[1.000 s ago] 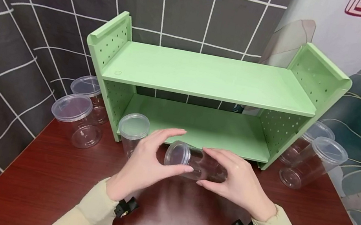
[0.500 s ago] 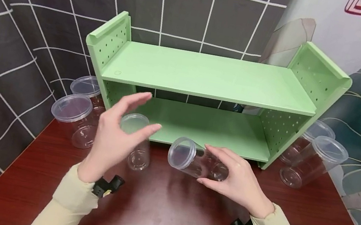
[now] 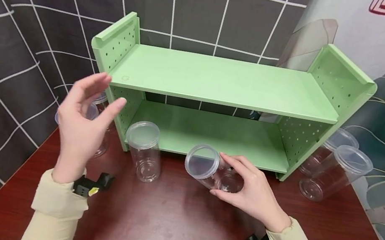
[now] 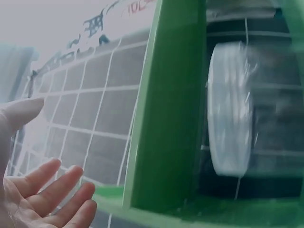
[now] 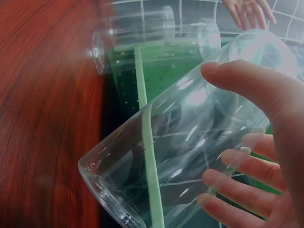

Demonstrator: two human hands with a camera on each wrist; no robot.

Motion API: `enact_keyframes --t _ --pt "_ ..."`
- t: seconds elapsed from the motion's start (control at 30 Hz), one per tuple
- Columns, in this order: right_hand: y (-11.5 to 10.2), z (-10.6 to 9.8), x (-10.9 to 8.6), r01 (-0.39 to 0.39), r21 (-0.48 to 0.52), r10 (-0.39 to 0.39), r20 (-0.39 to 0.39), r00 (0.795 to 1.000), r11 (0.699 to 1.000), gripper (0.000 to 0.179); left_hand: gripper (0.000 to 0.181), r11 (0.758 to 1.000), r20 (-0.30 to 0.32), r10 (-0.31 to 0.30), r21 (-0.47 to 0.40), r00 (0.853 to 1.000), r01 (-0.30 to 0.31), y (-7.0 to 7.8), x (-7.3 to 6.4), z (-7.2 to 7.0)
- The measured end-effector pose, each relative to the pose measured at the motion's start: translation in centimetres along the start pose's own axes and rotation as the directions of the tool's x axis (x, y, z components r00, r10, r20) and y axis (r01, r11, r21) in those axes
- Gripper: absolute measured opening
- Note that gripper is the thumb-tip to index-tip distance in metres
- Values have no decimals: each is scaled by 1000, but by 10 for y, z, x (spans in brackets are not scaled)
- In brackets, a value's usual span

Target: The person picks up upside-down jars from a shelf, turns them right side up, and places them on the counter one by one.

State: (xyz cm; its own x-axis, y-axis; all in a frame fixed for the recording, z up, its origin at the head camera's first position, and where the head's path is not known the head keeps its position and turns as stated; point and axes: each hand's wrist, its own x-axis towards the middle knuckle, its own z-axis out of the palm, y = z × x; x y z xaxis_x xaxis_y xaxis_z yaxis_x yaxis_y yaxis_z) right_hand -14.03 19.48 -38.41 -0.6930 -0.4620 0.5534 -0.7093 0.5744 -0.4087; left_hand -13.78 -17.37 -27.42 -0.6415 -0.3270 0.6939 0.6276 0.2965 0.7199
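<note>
My right hand (image 3: 251, 191) grips a clear plastic jar (image 3: 219, 175) with a lid, tilted so its lid end points left, in front of the green shelf (image 3: 209, 131). In the right wrist view the thumb lies on one side of this jar (image 5: 175, 133) and the fingers on the other. My left hand (image 3: 80, 126) is raised at the left with thumb and fingers apart, holding nothing. It overlaps two lidded jars beside the shelf in the head view. Another lidded clear jar (image 3: 144, 152) stands upright on the table between the hands.
Two more lidded jars, one of them this front jar (image 3: 334, 173), stand right of the shelf. The reddish-brown wooden table (image 3: 173, 235) carries everything. Behind rises a dark wall covering with a white grid (image 3: 199, 10).
My left hand has left the held jar and moved left, past the standing jar, to the jars at the left. My right hand stays in place, its jar's lid end turned slightly toward the camera.
</note>
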Motion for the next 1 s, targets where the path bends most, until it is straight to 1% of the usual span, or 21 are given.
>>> enact_keyframes --t 0.13,0.23,0.37,0.47,0.6,0.7,0.87,1.0 --pt "-1 -1 0 -18 23 18 10 1000 1000 85 50 999 -70 -43 30 997 45 -2 12 -9" --pt "-1 0 1 -35 70 34 22 999 997 82 51 996 -92 -60 67 994 67 -7 20 -13" --pt "-2 1 2 -55 175 49 41 998 983 76 53 990 -76 -85 108 993 93 -14 28 -14" --pt "-2 3 3 -67 228 58 47 997 971 73 55 987 -61 -112 112 992 118 -19 32 -13" --pt "-1 4 3 -82 248 72 51 996 965 72 55 986 -49 -131 98 990 135 -22 34 -10" --pt "-1 5 2 -94 252 82 58 995 963 74 56 988 -47 -127 82 991 130 -23 34 -8" --pt "0 7 2 -112 259 100 57 993 959 75 55 990 -62 -117 65 991 121 -24 34 -5" --pt "2 11 2 -126 269 116 53 992 955 74 54 989 -83 -116 86 990 123 -24 35 -2"
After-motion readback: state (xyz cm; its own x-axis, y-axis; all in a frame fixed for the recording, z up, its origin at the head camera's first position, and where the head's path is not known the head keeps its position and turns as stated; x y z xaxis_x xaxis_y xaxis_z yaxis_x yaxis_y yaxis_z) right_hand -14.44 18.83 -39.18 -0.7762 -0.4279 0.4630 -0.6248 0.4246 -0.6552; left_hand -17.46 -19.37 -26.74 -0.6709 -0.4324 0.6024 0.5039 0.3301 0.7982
